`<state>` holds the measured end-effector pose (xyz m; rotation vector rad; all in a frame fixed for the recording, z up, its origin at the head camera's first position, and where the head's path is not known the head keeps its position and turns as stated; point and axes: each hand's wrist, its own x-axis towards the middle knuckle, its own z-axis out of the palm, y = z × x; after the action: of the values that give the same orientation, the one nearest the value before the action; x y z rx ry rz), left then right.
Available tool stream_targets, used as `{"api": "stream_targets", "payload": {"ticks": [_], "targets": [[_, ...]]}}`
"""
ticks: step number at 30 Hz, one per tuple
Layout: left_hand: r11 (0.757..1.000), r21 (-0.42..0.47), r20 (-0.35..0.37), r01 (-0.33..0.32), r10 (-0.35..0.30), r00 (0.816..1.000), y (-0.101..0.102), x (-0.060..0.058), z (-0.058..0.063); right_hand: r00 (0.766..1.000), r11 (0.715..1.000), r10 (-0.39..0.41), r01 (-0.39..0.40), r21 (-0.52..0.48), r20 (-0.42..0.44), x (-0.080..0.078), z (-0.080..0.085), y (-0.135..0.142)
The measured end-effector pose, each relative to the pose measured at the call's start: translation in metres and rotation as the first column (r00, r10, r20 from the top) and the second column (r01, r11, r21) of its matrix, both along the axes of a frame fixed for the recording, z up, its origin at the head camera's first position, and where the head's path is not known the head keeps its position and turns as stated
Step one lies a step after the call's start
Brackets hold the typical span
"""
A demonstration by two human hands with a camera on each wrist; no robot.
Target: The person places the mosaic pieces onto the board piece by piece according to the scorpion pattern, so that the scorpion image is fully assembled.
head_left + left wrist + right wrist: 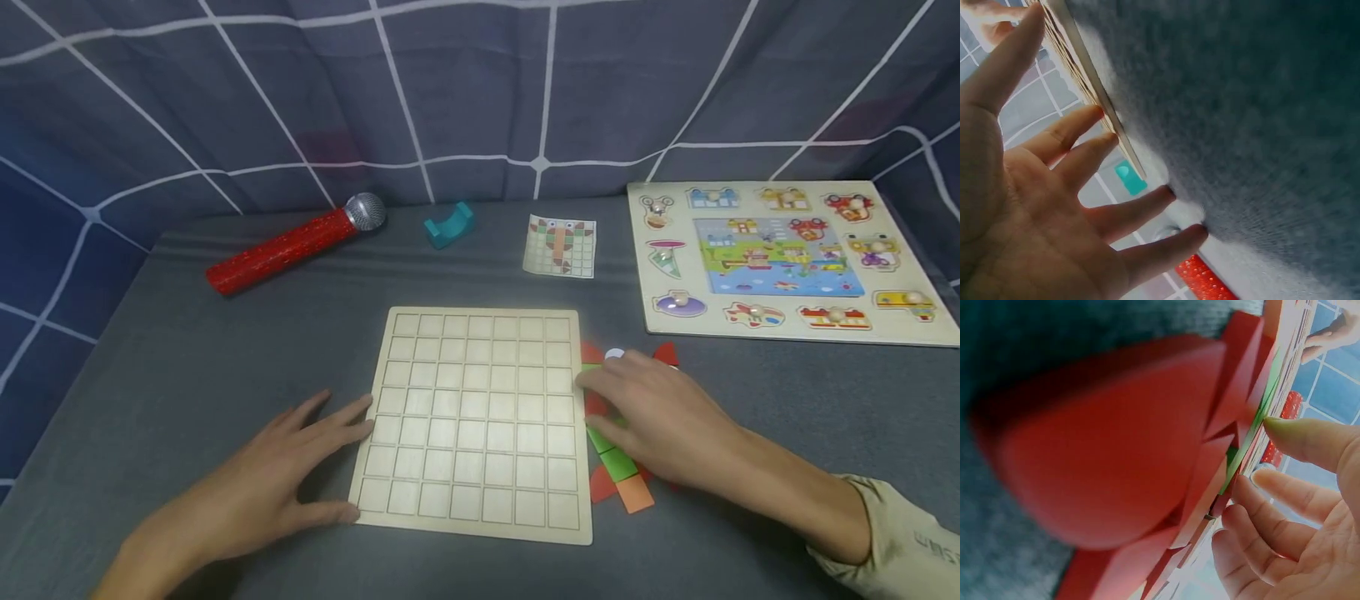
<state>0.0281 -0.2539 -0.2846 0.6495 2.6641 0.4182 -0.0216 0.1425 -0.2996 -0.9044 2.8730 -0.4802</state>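
A light wooden board [468,425] with a grid of square recesses lies flat on the dark cloth. My left hand [258,492] is at its left edge with spread fingers; in the left wrist view, the thumb and two fingertips touch the board's side [1100,94]. Beside the right edge lies a bunch of flat pieces: green squares [619,465], an orange square [636,495] and red rounded pieces [602,485]. Over them reaches my right hand [667,417], fingers loosely bent, hiding part of the bunch. In the right wrist view, its thumb touches a green piece [1254,440] near a large red piece [1110,450].
A small pattern card [560,247] lies beyond the board. Behind to the left are a red glittery microphone [288,248] and a teal curved holder [450,225]. A knobbed picture puzzle [787,321] sits at the back right, before the checked cloth [465,92].
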Motion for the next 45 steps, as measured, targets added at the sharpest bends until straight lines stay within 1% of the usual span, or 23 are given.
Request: {"api": "stream_targets", "payload": {"ticks": [6,10,15,17,23,29,37,42,45], "targets": [[1.0,-0.001,-0.015,0.015,-0.015,1.0,0.0016,-0.0066,0.0027,0.998,1.0,0.013,-0.012,-0.012,0.055,-0.0017,0.0008,0.0005],[1.0,-0.012,0.0,0.006,-0.006,1.0,0.0023,-0.0073,0.0026,0.994,0.999,0.024,-0.021,-0.027,0.105,-0.0044,0.0022,0.0018],[1.0,-0.011,0.015,-0.002,0.002,1.0,0.0027,-0.0071,0.0023,0.987,0.999,0.009,-0.003,-0.04,0.159,-0.0059,0.0035,0.0021],[1.0,-0.007,0.012,0.0,0.0,1.0,0.0028,-0.0072,0.0021,0.988,0.999,0.01,-0.004,-0.038,0.156,-0.0059,0.0032,0.0019],[1.0,-0.01,0.008,0.002,-0.002,1.0,0.0027,-0.0074,0.0022,0.994,0.999,0.012,-0.007,-0.042,0.111,-0.0064,0.0018,0.0001],[1.0,-0.007,0.011,0.001,-0.001,1.0,0.0022,-0.007,0.0018,0.993,0.999,0.003,0.001,-0.037,0.122,-0.0067,0.0013,-0.0012],[1.0,0.002,0.024,0.001,-0.001,1.0,0.0019,-0.0067,0.0019,0.994,1.0,0.007,-0.004,-0.031,0.111,-0.0061,0.0001,0.0001],[1.0,-0.002,0.042,-0.004,0.004,0.999,0.0027,-0.008,0.0031,0.992,1.0,-0.023,0.021,0.013,0.127,-0.004,0.0022,0.002],[1.0,-0.001,0.036,0.001,-0.001,0.999,0.0028,-0.0082,0.0032,0.993,0.999,-0.025,0.021,0.034,0.117,-0.0028,0.0026,0.0041]]}}
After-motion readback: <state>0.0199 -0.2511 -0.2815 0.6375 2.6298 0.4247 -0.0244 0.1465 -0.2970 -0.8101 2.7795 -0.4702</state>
